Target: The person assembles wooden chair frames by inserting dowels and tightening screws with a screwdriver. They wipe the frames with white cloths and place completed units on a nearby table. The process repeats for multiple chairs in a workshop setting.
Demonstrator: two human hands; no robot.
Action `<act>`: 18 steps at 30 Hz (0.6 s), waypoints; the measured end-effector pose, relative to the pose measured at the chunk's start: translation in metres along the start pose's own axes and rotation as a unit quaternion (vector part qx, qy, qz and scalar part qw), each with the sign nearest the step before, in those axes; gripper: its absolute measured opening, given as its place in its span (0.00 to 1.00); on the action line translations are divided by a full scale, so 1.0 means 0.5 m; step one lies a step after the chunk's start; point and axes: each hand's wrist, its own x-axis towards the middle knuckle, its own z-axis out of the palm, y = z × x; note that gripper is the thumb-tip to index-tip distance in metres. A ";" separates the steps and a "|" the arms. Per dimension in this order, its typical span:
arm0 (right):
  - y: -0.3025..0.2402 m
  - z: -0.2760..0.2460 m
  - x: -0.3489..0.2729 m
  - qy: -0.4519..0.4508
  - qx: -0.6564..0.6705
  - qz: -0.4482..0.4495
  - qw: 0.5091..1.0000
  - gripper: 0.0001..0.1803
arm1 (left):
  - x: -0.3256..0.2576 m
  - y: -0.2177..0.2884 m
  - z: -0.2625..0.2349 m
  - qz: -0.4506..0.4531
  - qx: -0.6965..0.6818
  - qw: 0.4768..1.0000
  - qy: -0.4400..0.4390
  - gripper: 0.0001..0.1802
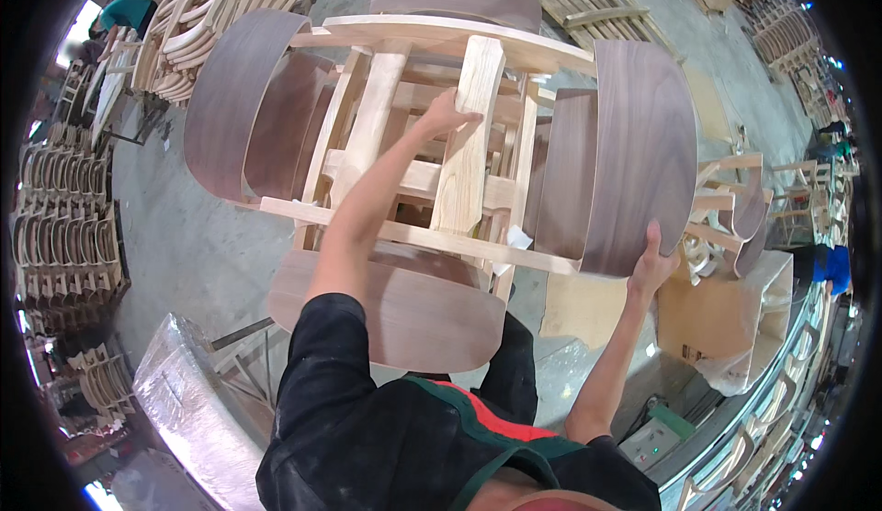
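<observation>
In front of me is a stack of pale wooden chair frames (pixel 432 232) with dark, curved wood panels at its sides. My left hand (pixel 447 114) reaches across the stack, its fingers closed on the left edge of a broad, pale wooden slat (pixel 474 148). On the right, my right hand (pixel 650 268) grips the lower edge of a dark curved panel (pixel 643 153), thumb on its face and the other fingers hidden behind. Another curved panel (pixel 241 98) stands at the left end, and one more (pixel 395 314) lies near my body.
Curved wooden parts (pixel 69 222) are piled along the left, with more bent parts (pixel 220 24) at the upper left. A plastic-wrapped bundle (pixel 193 401) lies lower left. Rightward stand a cardboard box (pixel 707 314) and other chair frames (pixel 726 203). A person in blue (pixel 831 269) is far right.
</observation>
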 end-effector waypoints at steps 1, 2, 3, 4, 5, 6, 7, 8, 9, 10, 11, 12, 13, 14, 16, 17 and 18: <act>0.001 -0.010 -0.003 0.003 -0.009 0.006 1.000 0.26 | -0.017 0.016 -0.018 0.015 0.002 0.999 -0.029 0.40; 0.017 -0.035 -0.009 -0.005 -0.033 0.020 0.999 0.26 | -0.065 0.065 -0.035 0.095 0.030 0.992 -0.073 0.36; 0.040 -0.037 -0.010 -0.029 -0.045 0.034 0.998 0.27 | -0.114 0.061 -0.093 0.114 0.116 0.973 -0.163 0.34; 0.050 -0.038 -0.015 -0.054 -0.056 0.049 0.996 0.28 | -0.164 0.001 -0.151 0.149 0.278 0.931 -0.185 0.31; 0.038 -0.044 -0.037 -0.047 -0.053 0.086 0.994 0.29 | -0.222 -0.045 -0.202 0.219 0.227 0.929 -0.196 0.30; 0.026 -0.040 -0.053 -0.035 -0.051 0.120 0.991 0.31 | -0.277 0.014 -0.247 0.048 0.246 0.930 -0.268 0.30; 0.032 -0.018 -0.054 -0.012 -0.002 0.069 0.998 0.27 | -0.323 -0.052 -0.309 -0.036 0.214 0.932 -0.289 0.32; 0.045 -0.018 -0.051 0.026 0.036 0.017 0.999 0.24 | -0.379 -0.030 -0.346 0.038 0.289 0.916 -0.277 0.32; 0.040 -0.009 -0.044 0.023 0.046 0.018 0.999 0.24 | -0.434 -0.119 -0.413 -0.055 0.316 0.897 -0.305 0.34; 0.042 -0.014 -0.043 0.033 0.045 0.018 0.998 0.24 | -0.470 -0.087 -0.409 -0.063 0.365 0.888 -0.271 0.30; 0.038 -0.012 -0.045 0.038 0.039 0.015 0.998 0.24 | -0.486 -0.068 -0.406 -0.070 0.405 0.881 -0.236 0.27; 0.041 -0.017 -0.045 0.021 0.035 0.026 0.999 0.25 | -0.489 -0.090 -0.413 -0.061 0.419 0.880 -0.216 0.25; 0.039 -0.013 -0.052 0.009 0.042 0.034 0.998 0.27 | -0.498 -0.124 -0.412 -0.054 0.433 0.877 -0.200 0.24; 0.034 -0.008 -0.058 -0.001 0.049 0.041 0.998 0.28 | -0.508 -0.155 -0.420 -0.048 0.447 0.874 -0.183 0.23; 0.024 -0.010 -0.061 0.002 0.049 0.035 0.998 0.29 | -0.512 -0.155 -0.418 -0.007 0.454 0.876 -0.163 0.21; 0.019 -0.007 -0.066 0.016 0.047 0.026 0.998 0.30 | -0.512 -0.155 -0.415 0.013 0.458 0.876 -0.152 0.20; 0.013 0.000 -0.066 0.030 0.049 0.015 0.998 0.30 | -0.506 -0.156 -0.418 0.020 0.455 0.877 -0.153 0.20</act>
